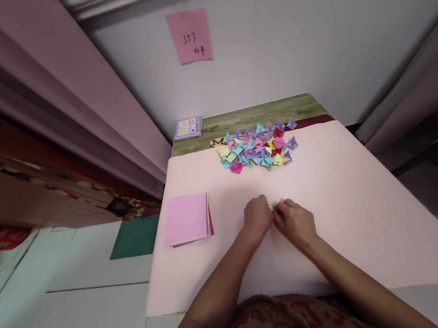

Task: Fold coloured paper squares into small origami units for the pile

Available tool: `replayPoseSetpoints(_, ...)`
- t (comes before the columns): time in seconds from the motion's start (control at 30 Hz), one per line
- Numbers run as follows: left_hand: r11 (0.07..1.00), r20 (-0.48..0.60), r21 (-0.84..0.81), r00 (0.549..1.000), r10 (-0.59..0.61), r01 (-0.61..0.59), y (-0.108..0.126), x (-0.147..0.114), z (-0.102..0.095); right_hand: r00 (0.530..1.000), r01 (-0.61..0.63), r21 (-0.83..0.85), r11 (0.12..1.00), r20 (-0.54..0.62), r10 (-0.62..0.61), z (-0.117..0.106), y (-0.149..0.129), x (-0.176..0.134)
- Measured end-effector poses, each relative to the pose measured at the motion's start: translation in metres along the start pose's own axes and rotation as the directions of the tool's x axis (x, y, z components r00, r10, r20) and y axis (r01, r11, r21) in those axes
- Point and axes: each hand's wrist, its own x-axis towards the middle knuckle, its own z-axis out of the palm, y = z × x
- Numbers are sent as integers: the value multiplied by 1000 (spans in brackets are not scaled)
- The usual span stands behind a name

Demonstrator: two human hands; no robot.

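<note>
Between my two hands, over the middle of the table, is a small light-green piece of folded paper (272, 208). My left hand (258, 214) is closed on its left side, with the fingertips curled down at the paper. From the other side my right hand (295, 220) pinches it with thumb and fingers. Most of the paper is hidden by the fingers, so its exact shape cannot be made out. Beyond the hands lies a pile of folded origami pieces (256, 149) in purple, blue, yellow, green, pink and red.
A stack of square paper sheets (186, 218), pink on top, lies at the table's left. The table wears a pale pink cover (348, 209). At its back left corner sits a printed paper packet (188, 127). A pink note (190, 36) hangs on the wall behind.
</note>
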Motion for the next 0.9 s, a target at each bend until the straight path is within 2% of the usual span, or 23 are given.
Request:
replayPoseSetpoints(0.17,1000,2,-15,1000,0,0,-1,4,7,997,79,75,994,-34,-76,8,5,1)
replayPoseSetpoints(0.3,1000,-11,-21,1000,1,-2,-1,1,7,997,73,97,993,-24,-71,6,4,0)
replayPoseSetpoints(0.37,999,-26,-46,1000,7,-9,-4,-2,4,998,67,170,983,-18,-65,1,6,-1)
replayPoseSetpoints(0.5,981,-142,-194,990,-26,-2,-16,-12,-7,996,86,385,919,-22,-85,-14,22,-7)
replayPoseSetpoints(0.57,965,-215,-262,975,-54,-4,-25,-21,-10,997,83,431,899,-39,-73,-20,33,-12)
replayPoseSetpoints(0.73,894,-260,-445,962,-80,-46,-51,-53,-2,987,161,294,942,-59,-150,-26,44,-20)
replayPoseSetpoints(0.9,868,-217,-490,976,-36,-77,-69,-82,12,964,263,125,957,-55,-258,-15,38,-16)
